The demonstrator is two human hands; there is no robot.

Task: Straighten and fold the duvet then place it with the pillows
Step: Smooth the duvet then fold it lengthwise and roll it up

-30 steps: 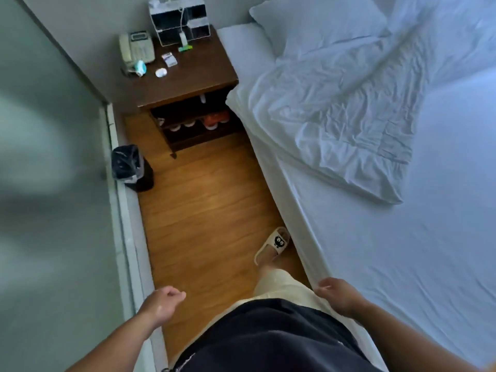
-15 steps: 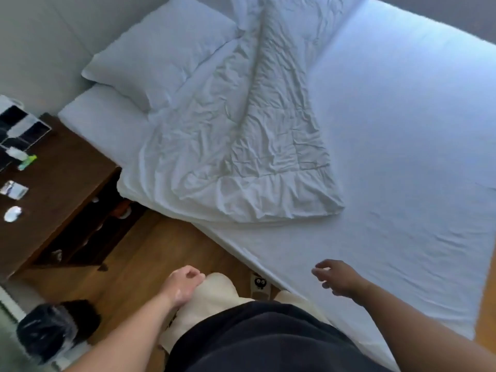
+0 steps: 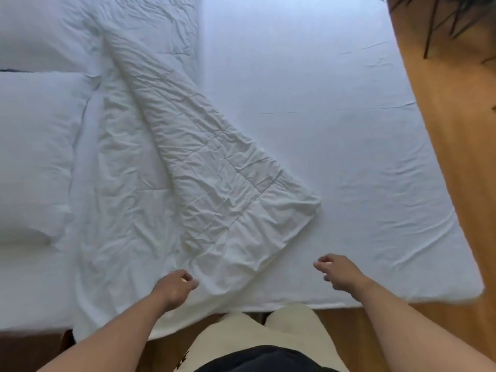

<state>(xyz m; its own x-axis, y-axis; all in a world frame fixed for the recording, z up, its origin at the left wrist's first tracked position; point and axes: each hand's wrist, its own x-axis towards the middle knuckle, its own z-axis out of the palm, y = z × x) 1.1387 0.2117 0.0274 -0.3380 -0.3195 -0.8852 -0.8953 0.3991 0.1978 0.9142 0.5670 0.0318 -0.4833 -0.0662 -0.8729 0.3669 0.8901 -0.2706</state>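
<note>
Duvet lying soft, light, crumpled — I am hovering left hand and right hand, empty, relaxed, near its graspable front hem.

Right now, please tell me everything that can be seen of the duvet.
The duvet is white, soft, quilted cloth, heavily wrinkled. It lies unfolded and crooked on the bed, with one side turned over onto itself in a long diagonal wedge. Its far part lies against the pillow, and its near edge hangs over the side of the bed. The left hand is over that near edge, contact unclear. The right hand is apart from it.
</note>
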